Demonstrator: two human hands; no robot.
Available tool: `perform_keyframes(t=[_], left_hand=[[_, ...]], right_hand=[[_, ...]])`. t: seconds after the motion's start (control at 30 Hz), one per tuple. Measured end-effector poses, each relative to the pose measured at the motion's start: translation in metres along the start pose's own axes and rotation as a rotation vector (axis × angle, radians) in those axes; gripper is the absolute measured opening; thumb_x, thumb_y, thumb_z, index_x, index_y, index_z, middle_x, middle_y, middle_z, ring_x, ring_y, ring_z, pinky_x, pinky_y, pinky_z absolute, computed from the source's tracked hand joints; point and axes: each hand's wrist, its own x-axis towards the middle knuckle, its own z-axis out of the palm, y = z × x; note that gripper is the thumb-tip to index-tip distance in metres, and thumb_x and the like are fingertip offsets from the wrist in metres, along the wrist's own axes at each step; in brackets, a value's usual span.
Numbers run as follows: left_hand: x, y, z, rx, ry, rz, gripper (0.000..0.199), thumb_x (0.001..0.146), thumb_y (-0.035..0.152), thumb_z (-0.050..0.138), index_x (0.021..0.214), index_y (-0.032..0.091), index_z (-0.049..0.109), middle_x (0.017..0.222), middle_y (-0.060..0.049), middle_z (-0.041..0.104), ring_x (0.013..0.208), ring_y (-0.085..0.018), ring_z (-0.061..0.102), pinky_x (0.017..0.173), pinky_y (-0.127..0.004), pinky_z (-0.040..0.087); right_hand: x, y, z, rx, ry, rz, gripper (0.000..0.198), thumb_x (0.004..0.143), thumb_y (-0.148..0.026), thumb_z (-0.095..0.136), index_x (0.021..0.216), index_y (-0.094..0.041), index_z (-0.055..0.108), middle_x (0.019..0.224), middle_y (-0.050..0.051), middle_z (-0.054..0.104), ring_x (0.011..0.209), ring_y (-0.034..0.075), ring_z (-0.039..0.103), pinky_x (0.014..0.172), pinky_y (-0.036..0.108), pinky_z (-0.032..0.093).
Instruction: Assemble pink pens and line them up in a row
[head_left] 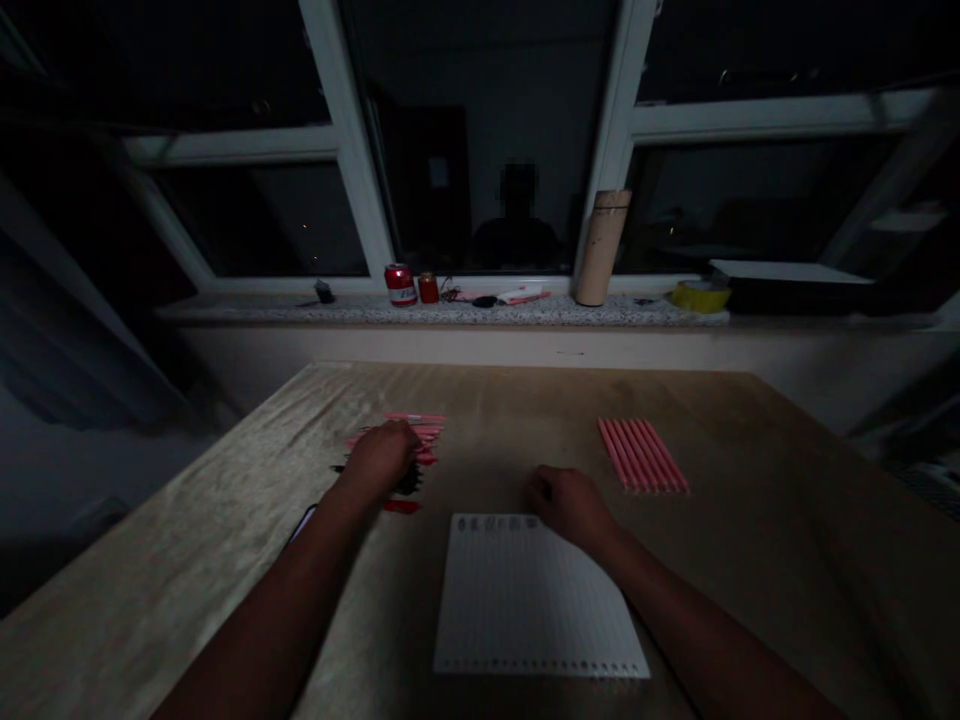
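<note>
By left hand (382,455), slim pink pens (431,431)

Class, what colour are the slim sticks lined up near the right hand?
Pink: the slim sticks show best in the head view.

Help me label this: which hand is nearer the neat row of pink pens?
Right: the right hand sits left of the row, not touching; the left hand is much farther left.

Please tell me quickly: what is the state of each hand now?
Left hand: over slim pink pen-like sticks; its grip cannot be told.
Right hand: loosely closed, nothing visibly held, near white lined notepad.
</note>
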Motion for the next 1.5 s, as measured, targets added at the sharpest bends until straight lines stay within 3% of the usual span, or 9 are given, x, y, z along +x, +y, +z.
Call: perform_keyframes(t=[0.2,0.33,0.53,0.73,0.87,0.97,1.1,1.27,1.5], left_hand=[[-0.003,0.000,-0.006,0.101,0.040,0.091,0.026,0.084,0.025,0.041,0.086,0.018,0.065,0.092,-0.009,0.060,0.089,-0.021,0.054,0.079,-0.030,0.038],[-0.007,0.011,-0.030,0.079,0.131,0.106,0.025,0.083,0.024,0.043,0.098,0.019,0.062,0.098,-0.010,0.058,0.093,-0.022,0.051,0.084,-0.032,0.037],[0.003,0.058,-0.056,-0.287,0.342,0.226,0.029,0.087,0.029,0.038,0.102,0.017,0.060,0.099,-0.006,0.057,0.093,-0.018,0.052,0.086,-0.029,0.039],[0.046,0.098,-0.012,-0.829,0.184,0.314,0.023,0.079,0.026,0.049,0.090,0.012,0.064,0.086,-0.005,0.061,0.081,-0.014,0.056,0.074,-0.024,0.043],[0.069,0.107,0.025,-1.254,0.095,0.146,0.030,0.074,0.034,0.055,0.088,0.008,0.063,0.074,-0.005,0.062,0.068,-0.013,0.056,0.063,-0.022,0.044],[0.074,0.109,0.044,-1.438,0.063,0.027,0.038,0.070,0.039,0.059,0.087,0.006,0.062,0.061,-0.001,0.057,0.052,-0.009,0.049,0.051,-0.020,0.040],[0.069,0.110,0.065,-1.518,-0.019,-0.008,0.041,0.068,0.042,0.062,0.089,0.007,0.062,0.064,-0.002,0.059,0.053,-0.009,0.051,0.051,-0.019,0.040],[0.064,0.110,0.079,-1.522,0.010,-0.009,0.044,0.070,0.040,0.061,0.098,0.007,0.059,0.067,-0.002,0.060,0.055,-0.008,0.051,0.052,-0.019,0.039],[0.058,0.109,0.076,-1.510,-0.013,0.083,0.044,0.071,0.043,0.061,0.098,0.009,0.057,0.071,-0.004,0.061,0.060,-0.010,0.054,0.056,-0.020,0.041]], right_hand=[[0.008,0.016,-0.001,0.484,0.089,0.047,0.031,0.080,-0.041,0.047,0.063,-0.017,0.054,0.055,-0.002,0.052,0.053,0.011,0.047,0.051,0.021,0.033],[0.009,0.019,-0.003,0.677,0.077,0.139,0.037,0.078,-0.050,0.048,0.064,-0.016,0.053,0.050,-0.004,0.044,0.046,0.009,0.038,0.044,0.021,0.029],[0.006,0.011,-0.009,0.782,0.069,0.098,0.033,0.076,-0.048,0.053,0.069,-0.015,0.056,0.054,-0.003,0.045,0.048,0.008,0.038,0.043,0.020,0.029],[0.025,-0.007,-0.012,1.029,-0.028,0.070,0.033,0.074,-0.041,0.059,0.097,-0.018,0.058,0.073,0.001,0.058,0.049,0.007,0.044,0.043,0.019,0.034],[0.044,-0.013,-0.007,1.144,-0.053,0.065,0.032,0.069,-0.039,0.065,0.090,-0.017,0.057,0.063,-0.002,0.059,0.046,0.009,0.048,0.042,0.020,0.037],[0.051,-0.008,0.003,1.224,-0.039,0.111,0.031,0.065,-0.037,0.069,0.085,-0.016,0.058,0.061,-0.002,0.061,0.047,0.010,0.052,0.045,0.022,0.040],[0.050,0.003,0.018,1.327,-0.040,0.116,0.028,0.067,-0.034,0.068,0.087,-0.018,0.056,0.058,-0.004,0.060,0.044,0.009,0.051,0.044,0.021,0.040],[0.049,0.009,0.022,1.303,-0.032,0.112,0.030,0.068,-0.032,0.068,0.091,-0.019,0.054,0.049,-0.008,0.054,0.038,0.008,0.047,0.040,0.019,0.037],[0.048,0.010,0.021,1.246,-0.048,0.103,0.057,0.070,-0.032,0.065,0.119,-0.021,0.039,0.055,-0.006,0.060,0.042,0.010,0.052,0.043,0.021,0.040]])
